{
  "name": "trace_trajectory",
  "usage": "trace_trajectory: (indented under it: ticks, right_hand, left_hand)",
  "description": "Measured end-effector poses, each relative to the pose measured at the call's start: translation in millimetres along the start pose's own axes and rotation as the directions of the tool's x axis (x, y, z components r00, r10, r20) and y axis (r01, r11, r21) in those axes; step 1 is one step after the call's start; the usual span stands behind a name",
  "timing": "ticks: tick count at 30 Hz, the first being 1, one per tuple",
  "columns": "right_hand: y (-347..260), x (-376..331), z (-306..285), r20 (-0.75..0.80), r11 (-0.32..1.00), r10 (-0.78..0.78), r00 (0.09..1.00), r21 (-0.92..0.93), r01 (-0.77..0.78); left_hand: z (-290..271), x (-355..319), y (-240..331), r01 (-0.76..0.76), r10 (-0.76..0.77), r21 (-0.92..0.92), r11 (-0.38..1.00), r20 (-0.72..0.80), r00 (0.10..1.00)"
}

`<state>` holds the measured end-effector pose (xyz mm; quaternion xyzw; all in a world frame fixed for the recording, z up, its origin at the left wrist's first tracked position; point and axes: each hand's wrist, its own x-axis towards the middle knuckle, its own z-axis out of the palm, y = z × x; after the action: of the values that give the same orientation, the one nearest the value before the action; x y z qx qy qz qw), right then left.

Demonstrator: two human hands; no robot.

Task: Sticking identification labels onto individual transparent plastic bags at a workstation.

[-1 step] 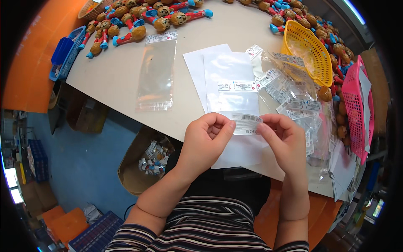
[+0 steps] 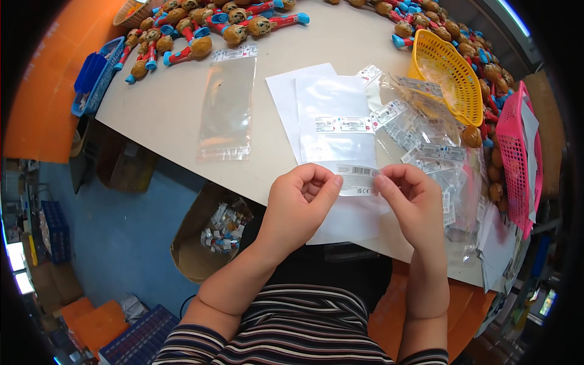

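Between my two hands is a small white label point(image 2: 356, 180) with a barcode and fine print. My left hand point(image 2: 303, 204) pinches its left end between thumb and forefinger, and my right hand point(image 2: 413, 204) pinches its right end. Under it lies a clear plastic bag point(image 2: 334, 148) with a printed strip, flat on white paper sheets point(image 2: 281, 91). I cannot tell whether the label touches the bag. To the left another clear bag point(image 2: 228, 106) lies flat, its printed header at the far end. A loose heap of clear printed bags point(image 2: 435, 152) sits right of the papers.
Red and blue toy figures with brown heads point(image 2: 240, 30) are piled along the far side. A yellow basket point(image 2: 450, 79) and a pink basket point(image 2: 517, 158) stand at the right, a blue basket point(image 2: 100, 79) far left. Below the table's left edge, a cardboard box point(image 2: 191, 243) holds small packets.
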<state>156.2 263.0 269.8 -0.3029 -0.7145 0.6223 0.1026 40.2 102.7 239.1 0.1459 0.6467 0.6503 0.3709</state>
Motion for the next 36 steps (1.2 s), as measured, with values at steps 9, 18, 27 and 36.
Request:
trace_trajectory:
  ticks: [9, 18, 27, 36]
  right_hand:
    - [19.0, 28.5, 0.1, 0.027, 0.983, -0.080, 0.996, -0.162, 0.083]
    - [33.7, 32.6, 3.6, -0.008, 0.951, -0.094, 0.996, -0.297, 0.087]
    - [30.8, 32.0, 2.4, 0.014, 0.949, -0.069, 0.997, -0.306, 0.070]
    - [37.2, 32.4, 7.1, 0.025, 0.883, -0.228, 0.973, -0.417, 0.217]
  left_hand:
    - [6.3, 8.2, -2.7, -0.117, 0.166, 0.388, 0.914, -0.096, 0.981]
    - [9.2, 19.4, -12.2, -0.171, 0.266, 0.603, 0.779, -0.071, 0.961]
    - [9.4, 20.8, -13.4, -0.146, 0.236, 0.636, 0.757, -0.058, 0.970]
    - [12.5, 22.3, -13.5, -0.158, 0.270, 0.703, 0.694, -0.050, 0.962]
